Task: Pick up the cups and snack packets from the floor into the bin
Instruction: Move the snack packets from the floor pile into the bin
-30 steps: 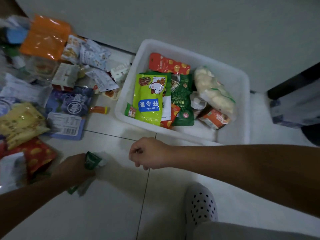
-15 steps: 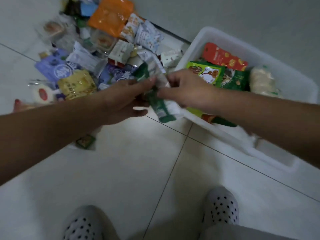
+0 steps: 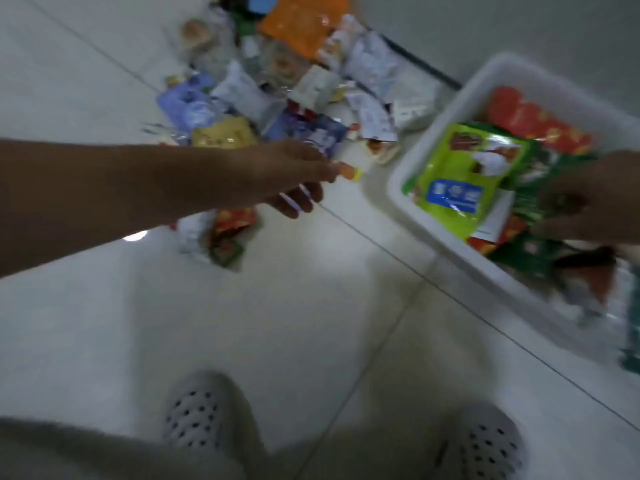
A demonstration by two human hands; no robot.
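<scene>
Left of the bin (image 3: 450,247), the pile (image 3: 242,98) of snack packets lies on the floor against the wall: orange, purple, yellow and white ones, too blurred for me to pick out any cups. A red packet (image 3: 235,218) lies at the near edge of the pile, partly under my forearm.

My left hand (image 3: 294,178) reaches from the left across that pile towards the bin. Its fingers are stretched out and loose, the thumb hangs below them, and it holds nothing. A small orange piece (image 3: 349,172) lies on the floor just beyond my fingertips, between them and the bin's corner.

The bin stands on the floor to the right, already holding packets. A lime packet (image 3: 464,178) lies on top at its left end, with a red pack (image 3: 533,119) behind it towards the wall.

My right hand (image 3: 585,206) is inside the bin, low over a green packet (image 3: 530,251) just right of the lime one (everything is smeared here). I cannot tell whether those fingers grip the packet or only rest over it.
</scene>
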